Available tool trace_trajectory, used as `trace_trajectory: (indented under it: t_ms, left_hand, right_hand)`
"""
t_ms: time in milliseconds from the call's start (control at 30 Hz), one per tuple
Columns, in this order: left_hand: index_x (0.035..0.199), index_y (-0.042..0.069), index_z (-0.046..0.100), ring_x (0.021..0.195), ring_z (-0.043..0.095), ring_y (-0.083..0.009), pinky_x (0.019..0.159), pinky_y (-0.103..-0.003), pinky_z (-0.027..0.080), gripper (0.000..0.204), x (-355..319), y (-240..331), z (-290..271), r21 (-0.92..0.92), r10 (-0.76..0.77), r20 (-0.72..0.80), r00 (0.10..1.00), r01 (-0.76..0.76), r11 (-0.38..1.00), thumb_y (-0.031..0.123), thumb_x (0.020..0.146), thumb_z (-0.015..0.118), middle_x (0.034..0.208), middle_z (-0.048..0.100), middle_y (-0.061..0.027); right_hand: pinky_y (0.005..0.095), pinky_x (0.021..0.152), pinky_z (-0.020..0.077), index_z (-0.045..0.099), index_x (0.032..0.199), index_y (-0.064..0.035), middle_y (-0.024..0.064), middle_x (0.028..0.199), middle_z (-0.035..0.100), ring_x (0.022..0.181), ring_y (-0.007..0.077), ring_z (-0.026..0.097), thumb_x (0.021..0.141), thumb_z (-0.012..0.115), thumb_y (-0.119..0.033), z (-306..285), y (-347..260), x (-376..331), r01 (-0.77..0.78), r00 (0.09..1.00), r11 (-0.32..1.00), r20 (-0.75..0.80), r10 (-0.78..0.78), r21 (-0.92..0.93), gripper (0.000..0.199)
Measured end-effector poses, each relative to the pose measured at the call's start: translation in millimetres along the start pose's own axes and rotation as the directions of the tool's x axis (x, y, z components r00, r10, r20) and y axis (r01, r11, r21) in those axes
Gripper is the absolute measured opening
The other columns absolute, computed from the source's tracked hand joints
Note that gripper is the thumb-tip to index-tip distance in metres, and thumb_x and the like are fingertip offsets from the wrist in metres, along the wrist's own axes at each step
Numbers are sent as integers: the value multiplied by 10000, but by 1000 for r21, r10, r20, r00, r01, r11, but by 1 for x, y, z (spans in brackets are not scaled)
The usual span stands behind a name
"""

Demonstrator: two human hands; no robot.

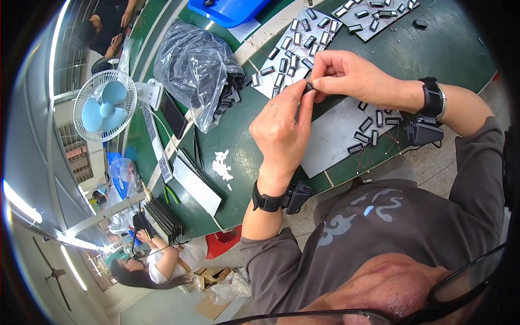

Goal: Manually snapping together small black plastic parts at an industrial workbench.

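Note:
My left hand [280, 125] and my right hand [360, 78] meet fingertip to fingertip above the workbench. Between them they pinch a small black part [308, 87], mostly covered by my fingers. Just beyond lies a grey board [265, 85] bearing many small black rectangular pieces [297, 39] with pale faces and thin wires. Under my right wrist is another grey board [325, 147], its right side holding similar wired pieces [366, 124]. To the left of my left hand, loose black parts [230, 95] spill from a clear plastic bag [192, 67].
Small white bits [221, 167] lie on the green bench [244, 187]. Left of them are a white strip [196, 187], a dark phone-like slab [173, 116] and a fan [105, 105]. A blue tray [233, 19] and a third board [368, 33] are at the back. A co-worker [162, 262] sits at lower left.

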State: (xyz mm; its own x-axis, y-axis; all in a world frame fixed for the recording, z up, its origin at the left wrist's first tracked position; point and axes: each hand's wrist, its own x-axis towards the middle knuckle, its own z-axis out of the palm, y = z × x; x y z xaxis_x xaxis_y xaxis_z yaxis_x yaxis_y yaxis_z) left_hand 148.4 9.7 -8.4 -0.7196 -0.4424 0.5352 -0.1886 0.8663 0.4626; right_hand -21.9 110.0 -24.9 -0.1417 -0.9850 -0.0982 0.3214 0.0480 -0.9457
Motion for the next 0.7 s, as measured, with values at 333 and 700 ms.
trace_trajectory:
  t_ms: [333,700]
  left_hand:
    - [1004,56,675,761,689,-229,610,-327,536,247,6,-6,-8,124,261,-21,965,-257,959,153,807,788,898,700,-68]
    - [830,85,571,664,599,-249,525,-366,474,224,5,-9,-19,7,231,116,966,-234,972,216,847,751,758,539,-60]
  right_hand:
    - [223,796,482,494,1069,-52,3,990,565,897,53,553,953,633,-63,-2,-14,-4,255,965,921,137,-223,-296,182]
    - [329,807,496,548,1054,-16,83,981,583,907,197,590,930,623,-35,1,-22,-4,549,831,590,310,-463,-592,146]
